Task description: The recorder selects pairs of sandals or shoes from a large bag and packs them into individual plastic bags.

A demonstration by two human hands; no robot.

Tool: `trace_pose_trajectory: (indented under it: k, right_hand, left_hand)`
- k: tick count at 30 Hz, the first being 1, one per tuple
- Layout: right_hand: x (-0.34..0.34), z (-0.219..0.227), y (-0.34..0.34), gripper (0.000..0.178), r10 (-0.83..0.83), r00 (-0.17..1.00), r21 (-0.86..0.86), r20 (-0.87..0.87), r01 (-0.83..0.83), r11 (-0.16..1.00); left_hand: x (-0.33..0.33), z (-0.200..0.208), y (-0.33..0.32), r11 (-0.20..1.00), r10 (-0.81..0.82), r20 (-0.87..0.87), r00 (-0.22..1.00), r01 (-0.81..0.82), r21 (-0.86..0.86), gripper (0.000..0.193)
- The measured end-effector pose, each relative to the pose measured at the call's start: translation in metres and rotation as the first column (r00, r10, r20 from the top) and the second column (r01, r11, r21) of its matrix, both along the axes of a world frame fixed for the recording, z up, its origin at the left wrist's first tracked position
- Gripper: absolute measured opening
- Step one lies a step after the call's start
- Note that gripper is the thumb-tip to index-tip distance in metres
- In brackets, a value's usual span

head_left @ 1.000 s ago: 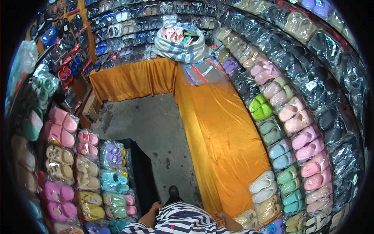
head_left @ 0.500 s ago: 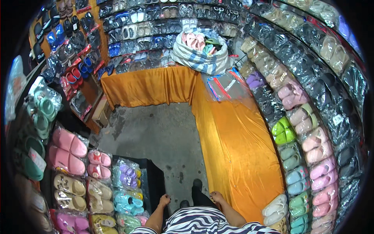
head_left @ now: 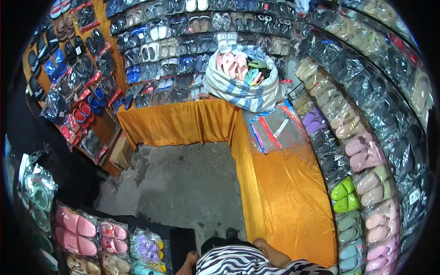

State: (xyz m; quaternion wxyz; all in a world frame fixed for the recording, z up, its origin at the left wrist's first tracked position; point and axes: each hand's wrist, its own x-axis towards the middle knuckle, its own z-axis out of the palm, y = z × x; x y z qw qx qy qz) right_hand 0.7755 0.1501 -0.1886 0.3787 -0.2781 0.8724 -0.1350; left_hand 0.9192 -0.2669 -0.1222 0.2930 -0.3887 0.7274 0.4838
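Observation:
My left hand (head_left: 191, 257) hangs low beside my striped shirt, next to the black-covered edge (head_left: 182, 240) of the near-left display. No object shows in it, and its fingers are too small and dark to read. On the other side, my right hand (head_left: 260, 243) is by the near end of the orange cloth-covered counter (head_left: 293, 201). Its back faces up and the fingers are hidden; whether it touches the cloth I cannot tell. Flat clear plastic bags with red and blue strips (head_left: 275, 128) lie on the counter's far end. Beyond them stands a white-and-blue striped sack (head_left: 243, 94) full of slippers.
Wrapped slippers cover the back racks (head_left: 183, 46) and the curved right-hand shelves (head_left: 362, 151). Pink slides (head_left: 75, 231) and other clogs fill the near-left display. A cardboard box (head_left: 120, 153) stands by the left rack. Grey concrete floor (head_left: 192, 183) lies between the counters.
The view has tilted upward, so the counters, sack and racks sit lower in the picture. Both my hands now appear nearer the lower edge. The sack and bags look unmoved on the counter.

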Motion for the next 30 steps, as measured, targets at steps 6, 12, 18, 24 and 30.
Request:
trace_pose_trajectory:
  k: [6,12,18,24,30]
  right_hand:
    - [-0.131,0.047,-0.047,0.026,-0.589,0.724,0.082,0.358,0.604,0.792]
    - [-0.223,0.037,-0.09,0.026,-0.725,0.633,0.083,0.271,0.735,0.673]
    - [-0.275,0.01,-0.095,0.026,-0.457,0.87,0.374,0.182,0.369,0.851]
    - [-0.324,0.024,-0.107,0.013,-0.393,0.876,-0.048,-0.279,0.396,0.917]
    - [-0.404,0.103,-0.145,0.023,-0.688,0.725,-0.069,0.014,0.687,0.723]
  left_hand:
    - [-0.162,0.005,-0.004,0.988,0.131,-0.201,0.971,-0.112,0.104,0.034]
    - [-0.264,-0.007,-0.029,0.975,0.158,-0.296,0.942,-0.102,0.196,0.03]
    - [-0.309,-0.031,-0.084,0.987,0.034,0.041,0.999,-0.04,0.154,0.029]
    - [-0.385,-0.026,-0.103,0.99,0.079,-0.046,0.996,-0.073,0.118,0.028]
    - [-0.472,-0.018,-0.104,0.986,0.049,-0.022,0.999,-0.044,0.161,0.028]
